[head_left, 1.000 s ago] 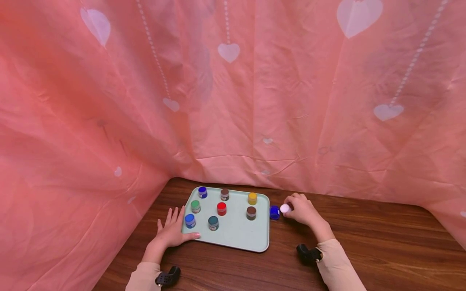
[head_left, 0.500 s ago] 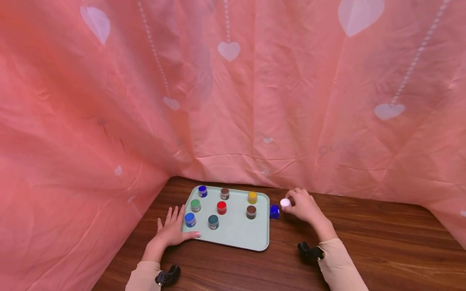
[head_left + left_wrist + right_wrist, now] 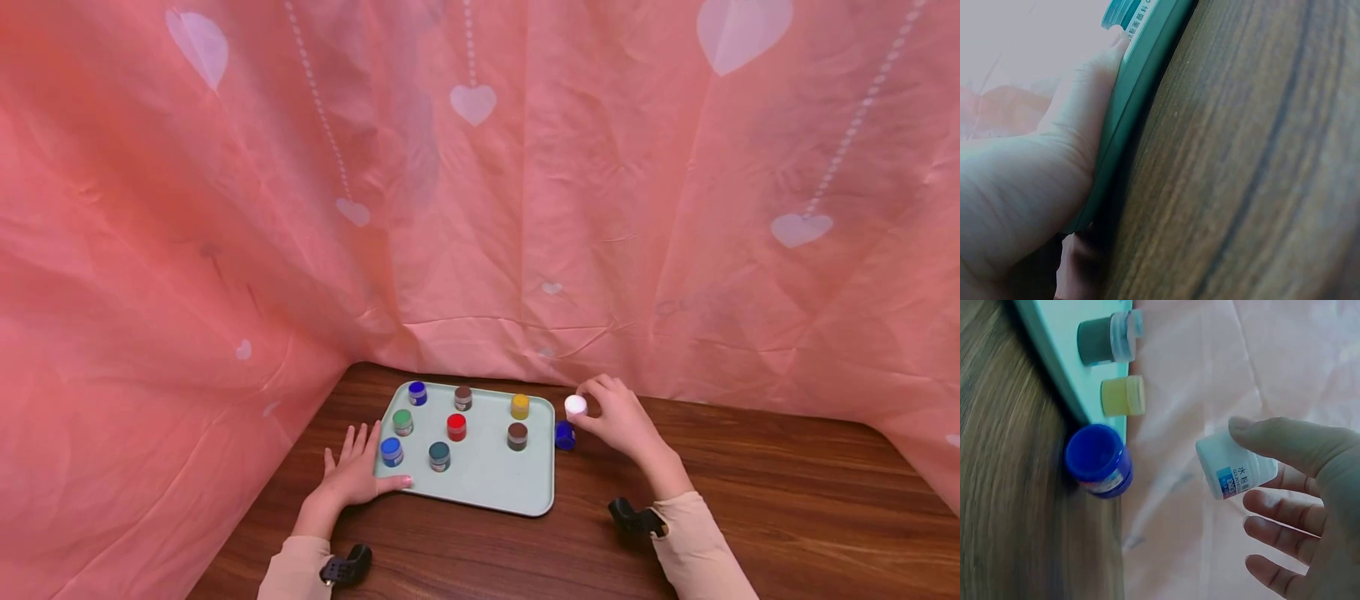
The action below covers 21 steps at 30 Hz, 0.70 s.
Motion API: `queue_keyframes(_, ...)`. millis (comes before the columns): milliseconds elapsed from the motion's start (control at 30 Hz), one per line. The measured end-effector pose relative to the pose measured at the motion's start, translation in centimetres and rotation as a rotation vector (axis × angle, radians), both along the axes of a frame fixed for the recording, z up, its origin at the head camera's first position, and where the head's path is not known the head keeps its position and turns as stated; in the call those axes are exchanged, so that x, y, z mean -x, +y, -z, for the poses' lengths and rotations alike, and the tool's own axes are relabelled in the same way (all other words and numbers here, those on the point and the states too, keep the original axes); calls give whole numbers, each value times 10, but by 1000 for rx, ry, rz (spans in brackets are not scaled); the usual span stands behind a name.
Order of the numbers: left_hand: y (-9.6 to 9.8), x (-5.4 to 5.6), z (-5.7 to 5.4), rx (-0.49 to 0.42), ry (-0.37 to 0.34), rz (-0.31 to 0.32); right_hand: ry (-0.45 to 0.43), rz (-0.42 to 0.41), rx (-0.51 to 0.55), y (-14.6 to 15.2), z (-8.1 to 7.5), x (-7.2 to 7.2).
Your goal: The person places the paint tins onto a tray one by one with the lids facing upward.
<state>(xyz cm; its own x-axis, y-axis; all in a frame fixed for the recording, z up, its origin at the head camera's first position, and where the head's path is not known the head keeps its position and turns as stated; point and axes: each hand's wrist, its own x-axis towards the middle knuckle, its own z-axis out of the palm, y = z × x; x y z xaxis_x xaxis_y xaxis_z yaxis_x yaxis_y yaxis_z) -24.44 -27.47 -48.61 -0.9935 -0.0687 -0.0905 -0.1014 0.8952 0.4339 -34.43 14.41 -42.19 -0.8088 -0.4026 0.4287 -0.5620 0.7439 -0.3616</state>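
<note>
My right hand [image 3: 618, 421] pinches a small white paint jar [image 3: 575, 406] between thumb and fingers. In the right wrist view the white jar [image 3: 1235, 465], with a printed label, is held off the table. A dark blue paint jar [image 3: 566, 435] appears to lie on its side on the table, beside the tray's right edge. My left hand [image 3: 351, 479] rests against the left side of the pale green tray [image 3: 487, 483], fingers spread. Its thumb [image 3: 1082, 100] lies along the front rim in the left wrist view, near a blue jar [image 3: 1121, 12].
Several capped paint jars stand on the tray, among them a red one [image 3: 457, 427], a yellow one [image 3: 520, 407], a brown one [image 3: 517, 437] and a green one [image 3: 402, 422]. A pink curtain [image 3: 480, 250] hangs behind the wooden table [image 3: 787, 492].
My right hand has raised the white jar and brought it left, above the dark blue jar near the tray's right edge. The left hand stays in place.
</note>
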Motion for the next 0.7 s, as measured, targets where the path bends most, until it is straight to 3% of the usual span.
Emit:
queue_keyframes(367,-1,-1,3,-15,4,7,90,-63,-4,-23,-12,-17)
queue_keyframes(700,-1,1,1,-2,-4,3,267,-175,-20,-51,-3,-29)
